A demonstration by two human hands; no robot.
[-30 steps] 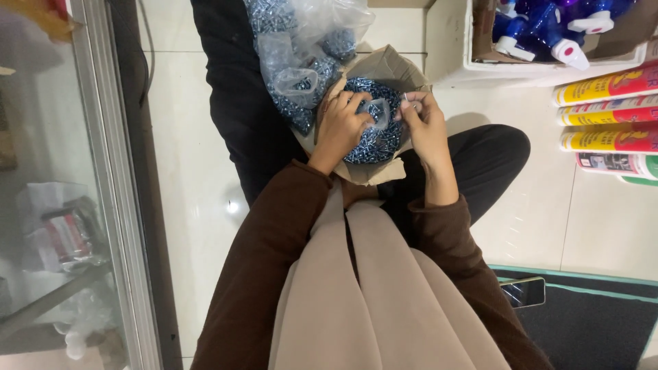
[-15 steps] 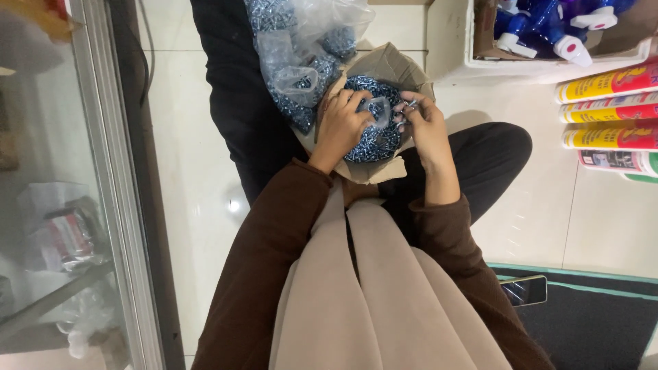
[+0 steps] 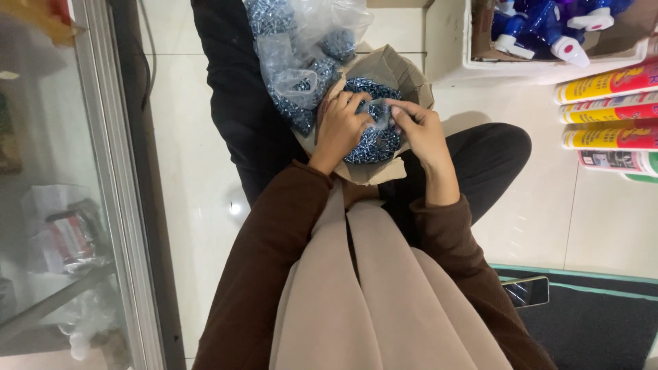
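Screws (image 3: 373, 140) fill the paper bag (image 3: 401, 72) on the lap. Plastic bags (image 3: 301, 48) lie left of it. Tubes (image 3: 610, 113) lie on the floor (image 3: 603, 219) at the right.

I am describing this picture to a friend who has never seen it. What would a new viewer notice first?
First, the brown paper bag full of small shiny blue screws at top centre, with the left hand and right hand both in it, pinching a small clear plastic bag. Next, clear bags of screws just left of it, and bright yellow and red tubes lying at the right edge.
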